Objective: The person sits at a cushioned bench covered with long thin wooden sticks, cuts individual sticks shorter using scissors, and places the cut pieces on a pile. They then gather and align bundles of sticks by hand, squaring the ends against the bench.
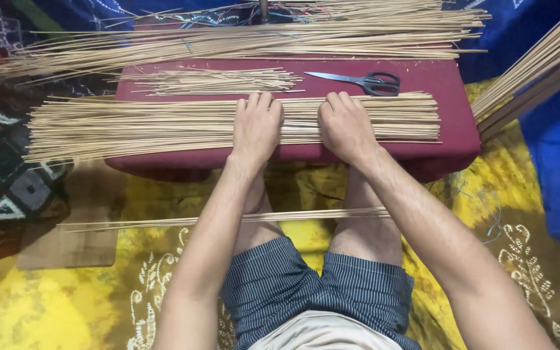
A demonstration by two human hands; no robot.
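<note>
Across the floor lies a yellow patterned cloth (53,304), and on it stands a low maroon cushioned stool (448,129) that carries most of the things. Along the stool's far edge runs the biggest pile of long thin sticks (241,42), spilling past both its left and right edges. Nearer, along the stool's front edge, lies a flat layer of sticks (131,129), lined up side by side; its left end hangs over the stool's left edge and its right end stops short of the right edge.

Both of the person's hands rest palm down on this flat layer, near the middle of the front edge. The left hand (256,126) lies flat with fingers pressed together and curled slightly over the far side of the layer; its grip is not closed round anything. The right hand (346,126), just beside it, lies the same way, pressing on the sticks without clasping them.

Another bundle of sticks (533,71) slants in at the stool's right edge. A thin row of sticks (163,221) lies across the person's shins, below the stool's front edge. Between the two piles on the stool sits a smaller, shorter bunch of sticks (209,81), left of centre. Black-handled scissors (364,81) lie to its right, blades pointing left.
</note>
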